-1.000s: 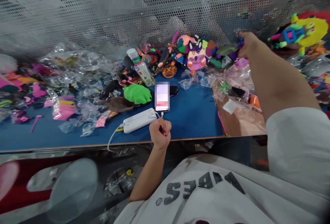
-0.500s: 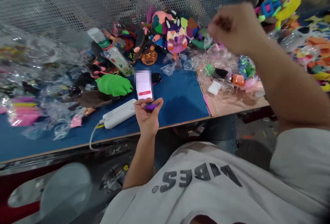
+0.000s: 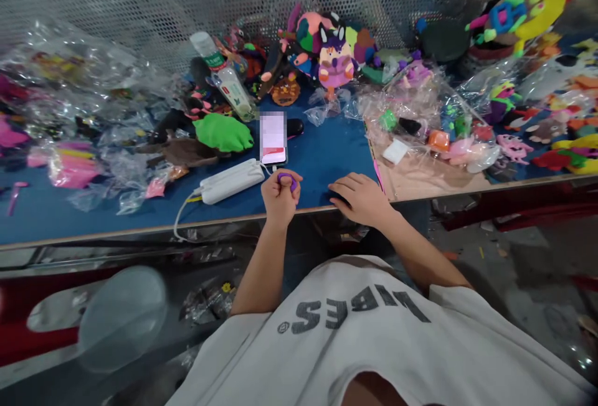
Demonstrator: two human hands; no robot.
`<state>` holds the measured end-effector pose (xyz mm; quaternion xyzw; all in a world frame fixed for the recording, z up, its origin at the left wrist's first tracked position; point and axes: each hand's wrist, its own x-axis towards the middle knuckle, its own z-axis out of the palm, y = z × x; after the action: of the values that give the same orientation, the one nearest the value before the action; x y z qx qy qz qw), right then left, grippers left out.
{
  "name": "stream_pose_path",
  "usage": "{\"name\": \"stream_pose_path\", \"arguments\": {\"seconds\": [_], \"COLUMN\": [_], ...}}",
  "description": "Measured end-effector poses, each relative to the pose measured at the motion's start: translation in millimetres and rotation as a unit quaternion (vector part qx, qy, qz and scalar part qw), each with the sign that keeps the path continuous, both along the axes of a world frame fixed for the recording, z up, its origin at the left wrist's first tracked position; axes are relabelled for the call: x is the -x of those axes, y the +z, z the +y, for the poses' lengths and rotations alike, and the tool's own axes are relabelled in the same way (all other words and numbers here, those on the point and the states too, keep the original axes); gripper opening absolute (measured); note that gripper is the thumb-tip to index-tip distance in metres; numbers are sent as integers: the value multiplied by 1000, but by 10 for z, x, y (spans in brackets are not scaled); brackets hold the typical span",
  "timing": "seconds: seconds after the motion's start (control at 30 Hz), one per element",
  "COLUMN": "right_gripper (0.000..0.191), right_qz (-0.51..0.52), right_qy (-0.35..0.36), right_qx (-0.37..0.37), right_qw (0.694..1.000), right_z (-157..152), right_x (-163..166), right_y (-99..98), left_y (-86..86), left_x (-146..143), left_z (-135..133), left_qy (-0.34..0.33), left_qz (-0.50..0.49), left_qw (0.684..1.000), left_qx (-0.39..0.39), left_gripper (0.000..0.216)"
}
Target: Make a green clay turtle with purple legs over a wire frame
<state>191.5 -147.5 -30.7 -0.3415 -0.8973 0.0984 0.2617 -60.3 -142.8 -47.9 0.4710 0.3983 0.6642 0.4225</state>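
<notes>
My left hand (image 3: 279, 199) is closed around a small lump of purple clay (image 3: 293, 183), part of which shows between the fingers. It is at the front edge of the blue tabletop (image 3: 322, 155), just below a phone (image 3: 272, 135) with a lit screen. My right hand (image 3: 359, 197) lies palm down near the table edge, fingers stretched out and slightly apart, with nothing seen in it. What may be beneath its palm is hidden. A white power bank (image 3: 232, 182) with a cable lies left of my left hand.
A bottle (image 3: 224, 76) leans behind a green clay piece (image 3: 224, 132). At the back stands a purple fox-like clay figure (image 3: 335, 57). Clear plastic bags (image 3: 411, 98) and small coloured pieces cover the pinkish board (image 3: 411, 185) at right. More bags (image 3: 75, 82) pile up at left.
My right hand has come down from above the right side of the table to lie near its front edge. My left hand's fingers have closed further around the purple clay.
</notes>
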Motion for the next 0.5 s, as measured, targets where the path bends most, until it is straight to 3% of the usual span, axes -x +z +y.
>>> {"name": "stream_pose_path", "arguments": {"seconds": [0.17,0.23,0.3,0.33,0.4,0.43,0.5], "right_gripper": [34,36,37,37,37,37,37], "right_qz": [-38,-57,-65,-62,-51,-46,-41], "right_qy": [-30,-50,-76,-91,-116,-125,-137], "right_qx": [-24,-42,-58,-64,-72,-75,-80], "right_qw": [999,996,993,992,989,988,987], "right_z": [14,-16,-57,-76,-108,-120,-138], "right_x": [4,14,39,54,82,93,103], "right_y": [22,17,-11,-31,-78,-101,-138], "left_y": [56,138,270,352,529,613,742], "left_x": [-88,-147,-204,-232,-289,-324,-417], "left_z": [36,97,259,393,774,1009,1512], "left_qy": [-49,-93,-109,-98,-53,-22,25], "left_qz": [44,123,232,280,363,410,501], "left_qw": [997,987,966,954,928,909,864], "left_qx": [-26,-39,-48,-49,-67,-69,-40], "left_gripper": [57,55,39,34,58,59,32]}}
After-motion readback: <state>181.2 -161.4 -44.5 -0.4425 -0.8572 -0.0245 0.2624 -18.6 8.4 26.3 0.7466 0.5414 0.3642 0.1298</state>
